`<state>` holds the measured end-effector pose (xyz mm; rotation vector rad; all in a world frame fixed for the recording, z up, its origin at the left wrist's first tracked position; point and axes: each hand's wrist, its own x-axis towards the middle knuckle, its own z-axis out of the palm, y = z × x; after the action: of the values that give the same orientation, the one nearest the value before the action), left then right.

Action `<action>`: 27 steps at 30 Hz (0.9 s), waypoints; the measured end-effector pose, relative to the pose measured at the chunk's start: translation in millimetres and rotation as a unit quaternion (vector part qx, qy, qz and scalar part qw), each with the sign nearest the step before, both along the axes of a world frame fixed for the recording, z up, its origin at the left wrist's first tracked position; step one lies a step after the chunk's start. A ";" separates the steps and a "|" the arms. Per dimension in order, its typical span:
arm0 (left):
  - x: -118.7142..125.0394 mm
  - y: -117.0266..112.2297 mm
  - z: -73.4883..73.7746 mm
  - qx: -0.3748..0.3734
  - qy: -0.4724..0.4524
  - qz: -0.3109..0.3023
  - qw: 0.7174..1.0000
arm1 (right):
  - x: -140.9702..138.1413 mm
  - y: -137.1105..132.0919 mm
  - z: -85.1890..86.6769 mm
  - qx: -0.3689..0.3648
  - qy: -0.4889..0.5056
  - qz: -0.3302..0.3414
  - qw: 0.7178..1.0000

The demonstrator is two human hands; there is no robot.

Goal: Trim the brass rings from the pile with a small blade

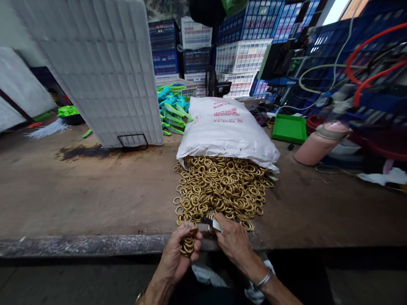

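Observation:
Several gold-coloured rings point(186, 248) sit in my left hand point(174, 255), its fingers curled around them at the table's front edge. To its right, my right hand point(234, 243) grips a small knife-like tool point(216, 225) with a dark, narrow end and a white part by the fingers; its exact kind is unclear. The dark end points left, toward the rings in my left hand. Just beyond both hands spreads a heap of loose gold rings point(225, 185). They spill from the open mouth of a white sack point(225, 131) with red print, lying on its side.
A brown worktable point(102, 188) extends both ways. On the left stands a tall white ribbed panel point(101, 74), with green and blue plastic pieces point(173, 107) behind it. A green tray point(289, 129) and a pink bottle point(322, 143) are on the right. Stacked crates point(242, 54) fill the back.

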<state>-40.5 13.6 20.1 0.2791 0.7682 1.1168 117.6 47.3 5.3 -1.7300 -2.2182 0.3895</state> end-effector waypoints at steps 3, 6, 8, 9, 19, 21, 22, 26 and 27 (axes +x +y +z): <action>-0.6 0.3 -1.6 -0.005 -0.021 -0.005 1.000 | 1.9 0.4 0.3 -0.002 0.019 0.008 1.000; 1.0 0.2 -1.8 0.004 -0.009 -0.005 1.000 | 4.5 2.2 0.0 -0.005 0.051 0.015 0.999; 2.4 0.1 -1.4 0.012 0.009 -0.010 1.000 | 6.2 3.7 -0.7 -0.003 0.072 0.014 0.997; 3.2 0.2 -1.1 0.015 0.015 -0.017 1.000 | 6.9 4.3 -1.2 0.000 0.081 0.013 0.997; 11.9 4.4 6.7 0.017 0.002 -0.064 0.998 | 2.9 2.5 4.2 -0.061 0.249 -0.005 0.967; 13.0 4.5 7.9 0.030 0.003 -0.066 0.997 | 0.7 2.2 8.6 -0.086 0.304 -0.022 0.948; 13.4 4.6 8.1 0.040 0.008 -0.067 0.997 | 0.0 2.3 10.6 -0.097 0.328 -0.031 0.939; 15.7 5.0 5.9 0.056 0.057 -0.049 0.996 | -0.2 2.7 14.6 -0.134 0.382 -0.062 0.912; 16.8 5.1 4.7 0.059 0.081 -0.039 0.994 | 0.2 2.6 14.6 -0.142 0.390 -0.068 0.907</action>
<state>-23.8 18.7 24.8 0.5001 0.8277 1.0775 117.8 49.9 19.8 -1.4615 -1.5001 1.1786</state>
